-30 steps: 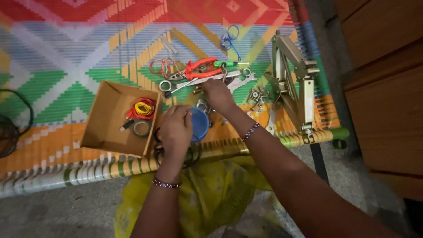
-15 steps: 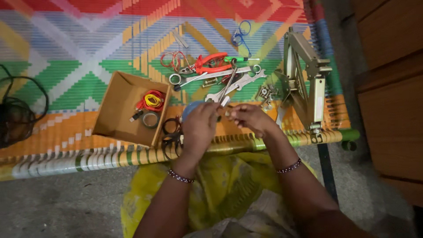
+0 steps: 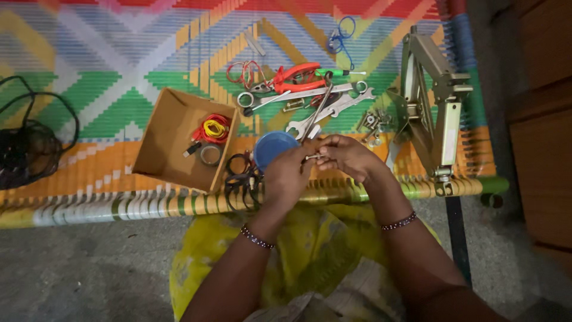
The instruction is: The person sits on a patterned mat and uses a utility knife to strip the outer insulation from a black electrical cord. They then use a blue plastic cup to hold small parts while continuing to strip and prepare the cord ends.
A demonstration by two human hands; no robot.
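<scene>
Steel glints between the two hands, which meet just above the near edge of a woven cot (image 3: 89, 53) strung in bright bands of red, blue, green, orange and yellow. The left hand (image 3: 286, 176) is curled shut, its fingertips pinching one end of a small metal bolt (image 3: 312, 157); the right hand (image 3: 348, 156) is closed on the other end, so the bolt lies level between them. From the right hand's grip a slim metal spanner (image 3: 319, 110) slants up and away over the other tools. Just beside the left hand, partly hidden by it, sits a round blue lid (image 3: 271, 148), and next to that a bunch of black rings (image 3: 238, 173). A shallow cardboard box (image 3: 161, 143) stands to the left, holding a coil of red and yellow wire (image 3: 213, 128) and a roll of tape (image 3: 210, 155). Further back lie red-handled pliers (image 3: 295, 77), several open-ended spanners (image 3: 342, 101), a green-handled screwdriver (image 3: 333, 73) and a loop of blue cord (image 3: 341, 36). A scatter of nuts and bolts (image 3: 372, 125) rests near a folded scissor jack (image 3: 432, 101) on the right. Black cable (image 3: 30, 149) is heaped at the far left edge. Both wrists wear beaded bracelets, and yellow cloth (image 3: 316, 250) covers the lap below.
</scene>
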